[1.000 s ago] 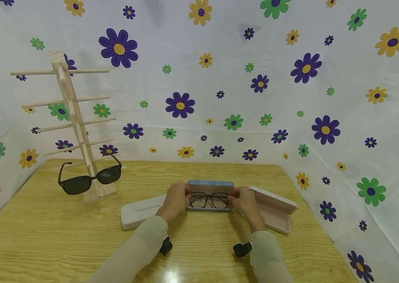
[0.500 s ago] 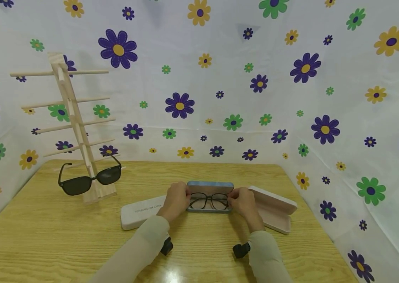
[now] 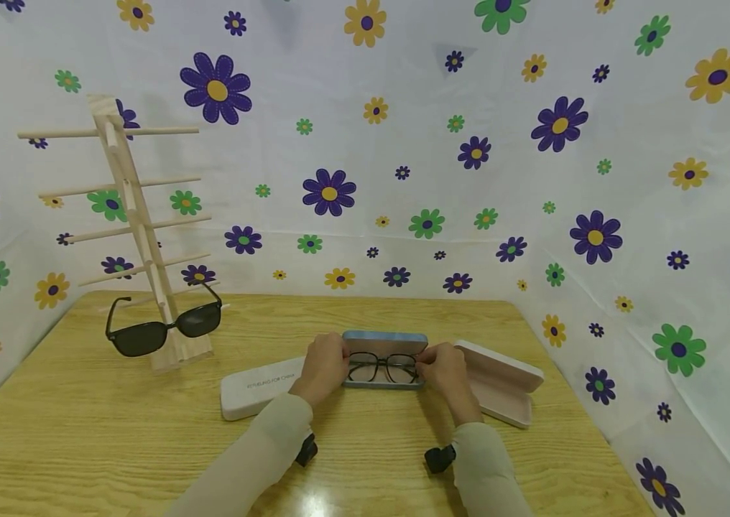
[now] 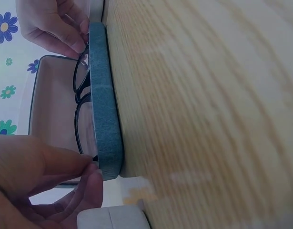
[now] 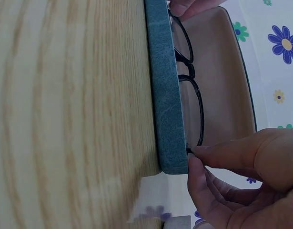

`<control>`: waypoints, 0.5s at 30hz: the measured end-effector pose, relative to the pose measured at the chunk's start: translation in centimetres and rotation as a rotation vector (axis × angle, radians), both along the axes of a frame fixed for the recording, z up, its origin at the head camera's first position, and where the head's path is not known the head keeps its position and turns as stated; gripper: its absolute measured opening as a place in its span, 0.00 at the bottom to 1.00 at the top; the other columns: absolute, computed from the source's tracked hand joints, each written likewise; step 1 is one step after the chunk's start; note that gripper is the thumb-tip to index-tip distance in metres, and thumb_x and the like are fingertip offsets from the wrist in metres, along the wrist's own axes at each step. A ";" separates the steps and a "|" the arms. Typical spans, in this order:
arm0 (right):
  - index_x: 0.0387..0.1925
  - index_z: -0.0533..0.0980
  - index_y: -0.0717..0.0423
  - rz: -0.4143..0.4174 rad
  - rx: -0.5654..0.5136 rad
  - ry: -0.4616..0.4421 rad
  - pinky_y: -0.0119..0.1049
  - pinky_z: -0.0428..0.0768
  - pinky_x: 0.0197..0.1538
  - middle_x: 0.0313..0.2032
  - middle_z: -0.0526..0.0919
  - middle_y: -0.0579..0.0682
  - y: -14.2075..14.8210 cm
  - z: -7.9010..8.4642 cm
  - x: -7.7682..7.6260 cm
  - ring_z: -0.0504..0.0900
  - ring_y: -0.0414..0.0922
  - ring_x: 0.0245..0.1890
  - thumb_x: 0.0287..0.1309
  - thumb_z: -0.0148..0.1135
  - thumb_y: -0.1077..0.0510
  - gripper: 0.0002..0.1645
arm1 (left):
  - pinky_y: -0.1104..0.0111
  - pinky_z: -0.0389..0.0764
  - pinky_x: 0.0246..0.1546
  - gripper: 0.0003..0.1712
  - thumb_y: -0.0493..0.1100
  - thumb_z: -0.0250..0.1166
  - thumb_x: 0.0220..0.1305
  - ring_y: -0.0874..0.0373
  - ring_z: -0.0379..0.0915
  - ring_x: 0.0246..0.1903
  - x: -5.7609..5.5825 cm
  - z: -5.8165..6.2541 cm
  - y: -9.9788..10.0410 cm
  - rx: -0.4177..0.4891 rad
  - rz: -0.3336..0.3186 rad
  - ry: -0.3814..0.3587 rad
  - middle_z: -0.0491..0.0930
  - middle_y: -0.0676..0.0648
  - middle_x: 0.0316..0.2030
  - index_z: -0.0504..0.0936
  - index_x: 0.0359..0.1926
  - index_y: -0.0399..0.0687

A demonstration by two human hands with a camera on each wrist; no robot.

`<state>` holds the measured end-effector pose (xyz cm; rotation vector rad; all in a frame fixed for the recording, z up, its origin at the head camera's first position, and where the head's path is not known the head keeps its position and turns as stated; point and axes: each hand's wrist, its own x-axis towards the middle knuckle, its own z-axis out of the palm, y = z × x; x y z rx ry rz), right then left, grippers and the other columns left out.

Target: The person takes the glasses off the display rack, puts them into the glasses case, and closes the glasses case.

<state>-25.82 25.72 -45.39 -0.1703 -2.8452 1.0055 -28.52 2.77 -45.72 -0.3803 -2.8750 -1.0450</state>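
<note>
A wooden rack stands near the back left corner of the table, with dark sunglasses perched on its lower part. Right of it lies a closed white case, lettered on top, partly behind the left hand. That hand pinches the left end of the black-framed glasses, which sit in an open blue case nearer the table's back edge. The right hand grasps their right end between thumb and finger. Just beyond, toward the right edge, an open white case shows a pinkish lining.
</note>
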 end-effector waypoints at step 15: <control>0.49 0.84 0.66 0.036 -0.072 -0.136 0.47 0.87 0.46 0.44 0.89 0.62 1.1 2.8 1.1 0.88 0.53 0.41 0.71 0.62 0.57 0.16 | 0.60 0.87 0.36 0.10 0.31 0.61 0.69 0.52 0.86 0.34 -0.1 1.3 -2.1 0.095 -0.019 0.000 0.90 0.39 0.39 0.90 0.40 0.35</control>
